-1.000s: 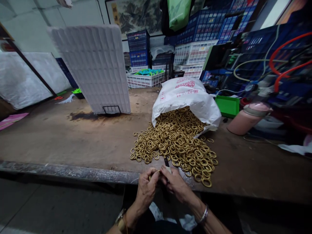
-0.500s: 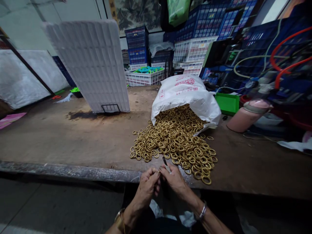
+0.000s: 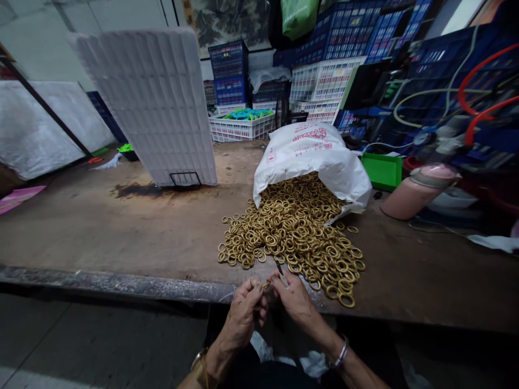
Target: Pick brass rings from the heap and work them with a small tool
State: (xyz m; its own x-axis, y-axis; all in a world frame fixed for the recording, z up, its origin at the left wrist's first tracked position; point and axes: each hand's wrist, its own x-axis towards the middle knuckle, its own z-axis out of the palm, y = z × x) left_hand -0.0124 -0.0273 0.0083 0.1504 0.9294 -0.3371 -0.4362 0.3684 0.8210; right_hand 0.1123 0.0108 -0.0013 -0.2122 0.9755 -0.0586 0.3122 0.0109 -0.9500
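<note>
My left hand (image 3: pixel 244 309) pinches a gold-coloured ring (image 3: pixel 266 285) at its fingertips, just over the table's front edge. Close beside it, my right hand (image 3: pixel 297 298) is closed around a slim knife (image 3: pixel 279 268) whose dark, narrow tip points away from me. The right fingertips are next to the ring; whether they touch it I cannot tell. Beyond both hands spreads a heap of the same gold rings (image 3: pixel 284 229). It spills from the mouth of a white sack (image 3: pixel 302 154) with red print, lying on its side.
On the brown table (image 3: pixel 133 232), a tall white ribbed panel (image 3: pixel 150 102) stands at left in a black wire holder. To the right are a pink bottle (image 3: pixel 419 192) and a green tray (image 3: pixel 381 170). Stacked crates (image 3: pixel 328 81) line the back, with red hoses (image 3: pixel 470 108) at far right.
My hands have drawn slightly apart, and the ring at my left fingertips now shows more clearly. The knife stays in my right hand, shifted slightly right in the view.
</note>
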